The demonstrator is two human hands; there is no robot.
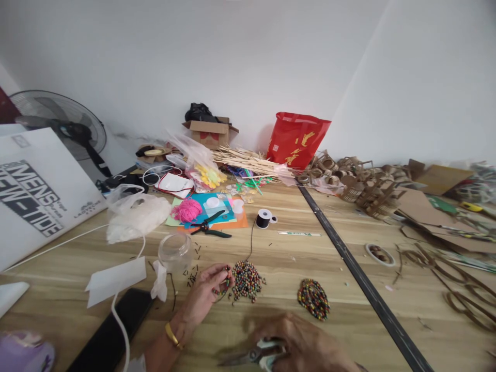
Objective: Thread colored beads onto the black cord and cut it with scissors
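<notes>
My left hand (203, 292), with a gold band at the wrist, pinches a short string of colored beads (221, 290) left of a loose pile of mixed beads (247, 280). Blurred near the bottom edge, my right hand (296, 338) is wrapped round a pair of scissors (258, 354) whose blades point left. A coiled beaded strand (313, 298) lies on the wood table to the right of the pile. Behind the pile stands a spool of black cord (264, 219), its cord trailing down toward the beads.
A clear jar (175, 251) and a black phone-like slab (114, 330) are at the left. Green-handled pliers (211, 227) lie on colored sheets beside pink yarn (186, 210). A small white dish (380, 254) sits right of a black strip (349, 258).
</notes>
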